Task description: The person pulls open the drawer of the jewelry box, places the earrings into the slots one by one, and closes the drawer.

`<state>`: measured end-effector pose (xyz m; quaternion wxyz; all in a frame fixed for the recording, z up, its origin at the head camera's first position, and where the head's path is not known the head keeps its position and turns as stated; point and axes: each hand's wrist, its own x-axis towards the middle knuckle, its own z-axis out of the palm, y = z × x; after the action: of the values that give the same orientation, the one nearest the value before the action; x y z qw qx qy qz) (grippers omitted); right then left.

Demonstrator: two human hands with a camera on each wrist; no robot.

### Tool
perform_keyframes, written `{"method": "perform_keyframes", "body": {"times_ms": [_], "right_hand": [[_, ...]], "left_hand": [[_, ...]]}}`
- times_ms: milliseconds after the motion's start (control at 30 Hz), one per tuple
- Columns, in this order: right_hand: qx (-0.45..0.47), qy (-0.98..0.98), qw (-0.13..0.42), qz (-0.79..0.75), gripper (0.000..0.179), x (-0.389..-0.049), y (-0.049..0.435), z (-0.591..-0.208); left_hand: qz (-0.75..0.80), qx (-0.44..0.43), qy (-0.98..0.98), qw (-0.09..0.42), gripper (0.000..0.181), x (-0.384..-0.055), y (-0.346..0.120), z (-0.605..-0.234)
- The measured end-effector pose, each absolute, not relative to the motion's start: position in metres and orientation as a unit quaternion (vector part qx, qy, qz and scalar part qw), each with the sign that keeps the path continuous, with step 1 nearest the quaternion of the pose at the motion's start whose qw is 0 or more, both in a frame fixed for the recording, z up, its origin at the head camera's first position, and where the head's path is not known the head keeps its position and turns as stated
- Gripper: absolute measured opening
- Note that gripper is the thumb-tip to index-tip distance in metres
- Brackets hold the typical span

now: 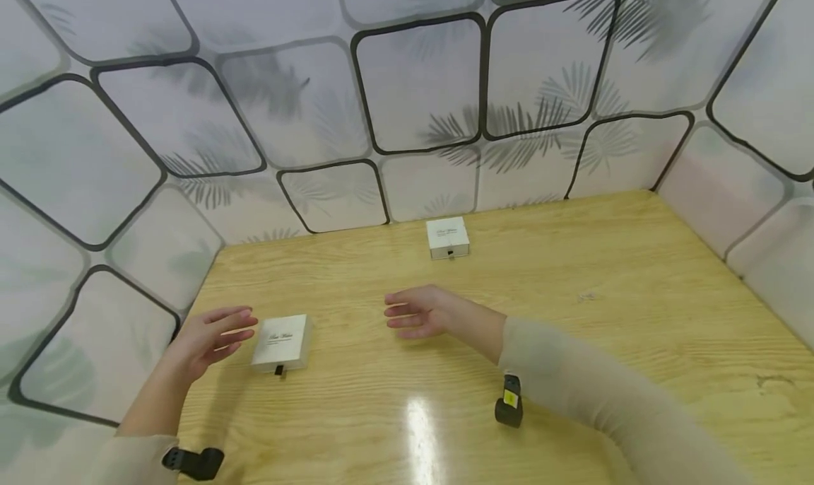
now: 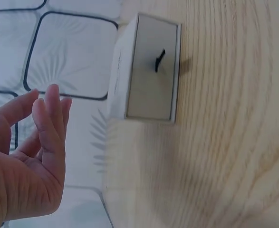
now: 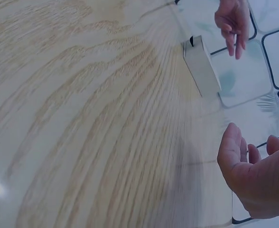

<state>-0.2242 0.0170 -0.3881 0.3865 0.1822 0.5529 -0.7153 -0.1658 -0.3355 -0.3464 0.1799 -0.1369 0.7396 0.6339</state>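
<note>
A white square box (image 1: 282, 342) with dark script on its lid and a small black pull tab lies on the table's left side. Just left of it, my left hand (image 1: 213, 336) hovers with fingers loosely bent and nothing in them. The left wrist view shows the box's front face (image 2: 153, 69) with its black tab, apart from the fingers (image 2: 51, 118). My right hand (image 1: 420, 312) is over the middle of the table, holding nothing, its relaxed fingers pointing left. Beyond it, a second white box (image 1: 448, 237) of the same look sits near the back wall.
The wooden table (image 1: 381, 393) meets a wall (image 1: 420, 82) covered in a tile-and-leaf pattern at the back and both sides. Each wrist carries a black strap camera (image 1: 509, 400). A small pale mark (image 1: 586, 297) shows on the tabletop at right.
</note>
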Motion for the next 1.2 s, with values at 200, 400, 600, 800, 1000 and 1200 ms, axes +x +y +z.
{"method": "perform_keyframes", "body": {"times_ms": [200, 400, 600, 800, 1000, 1200], "right_hand": [[0.192, 0.543, 0.392, -0.718, 0.026, -0.219, 0.004, -0.388], [0.195, 0.539, 0.390, -0.721, 0.026, -0.216, -0.005, -0.390], [0.185, 0.544, 0.385, -0.722, 0.027, -0.214, -0.013, -0.399], [0.161, 0.558, 0.393, -0.713, 0.027, -0.208, -0.028, -0.407], [0.123, 0.578, 0.403, -0.699, 0.027, -0.206, -0.045, -0.410], [0.094, 0.571, 0.397, -0.712, 0.032, -0.203, -0.056, -0.413]], "left_hand": [[0.638, -0.155, 0.732, 0.182, 0.005, -0.163, -0.350, -0.352], [0.656, -0.150, 0.715, 0.186, 0.004, -0.160, -0.365, -0.362], [0.668, -0.169, 0.698, 0.197, 0.009, -0.156, -0.377, -0.371], [0.645, -0.179, 0.711, 0.215, 0.005, -0.151, -0.383, -0.379], [0.586, -0.178, 0.747, 0.257, 0.054, -0.151, -0.382, -0.386], [0.578, -0.183, 0.755, 0.252, 0.071, -0.160, -0.374, -0.393]]}}
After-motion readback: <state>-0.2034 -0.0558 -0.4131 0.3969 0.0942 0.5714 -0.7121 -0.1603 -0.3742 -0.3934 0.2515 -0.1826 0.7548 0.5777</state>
